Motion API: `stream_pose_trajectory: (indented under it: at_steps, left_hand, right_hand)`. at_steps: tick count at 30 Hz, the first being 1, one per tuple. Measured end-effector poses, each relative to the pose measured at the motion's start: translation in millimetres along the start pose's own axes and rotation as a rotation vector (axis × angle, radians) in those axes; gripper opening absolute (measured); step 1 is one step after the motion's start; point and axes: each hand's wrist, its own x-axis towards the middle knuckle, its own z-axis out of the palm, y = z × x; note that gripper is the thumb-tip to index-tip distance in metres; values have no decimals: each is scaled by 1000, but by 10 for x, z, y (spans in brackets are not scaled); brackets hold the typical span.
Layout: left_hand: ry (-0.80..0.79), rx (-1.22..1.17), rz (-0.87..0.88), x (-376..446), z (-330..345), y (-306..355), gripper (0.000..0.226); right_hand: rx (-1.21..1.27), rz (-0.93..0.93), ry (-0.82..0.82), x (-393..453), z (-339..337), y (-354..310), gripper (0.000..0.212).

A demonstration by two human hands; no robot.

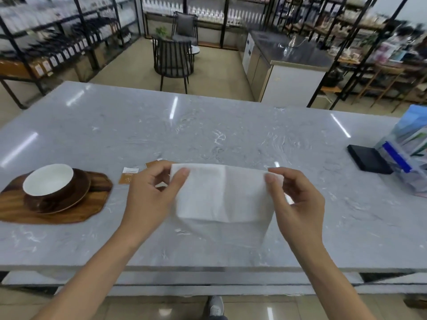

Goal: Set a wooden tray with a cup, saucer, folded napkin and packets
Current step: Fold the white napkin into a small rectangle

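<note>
Napkin (223,192) between both hands' pinches

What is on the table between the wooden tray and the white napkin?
In the head view, two small brown packets lie on the table between the wooden tray and the napkin; the left hand partly hides one.

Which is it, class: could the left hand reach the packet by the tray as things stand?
Probably yes: the packet lies uncovered just beside the left hand, but that hand first must release the napkin.
</note>
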Motion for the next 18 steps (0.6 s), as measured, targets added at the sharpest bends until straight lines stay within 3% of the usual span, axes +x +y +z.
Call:
stream_pose_trajectory:
  at_steps: [5,11,14,18]
  left_hand:
    - [20,-51,112,129,-207,111,6]
    - [-25,-51,132,99,-295,98,7]
    - [-42,-64,30,90,-289,-61,22]
    - [-123,-178,-278,105,-94,-495,19]
  right_hand:
    - [93,-11,-36,230,-86,-31,7]
    - [84,-66,-83,254,-153,2,11]
    - [83,-19,-132,261,-134,88,10]
    - [4,156,-232,444,26,469,10]
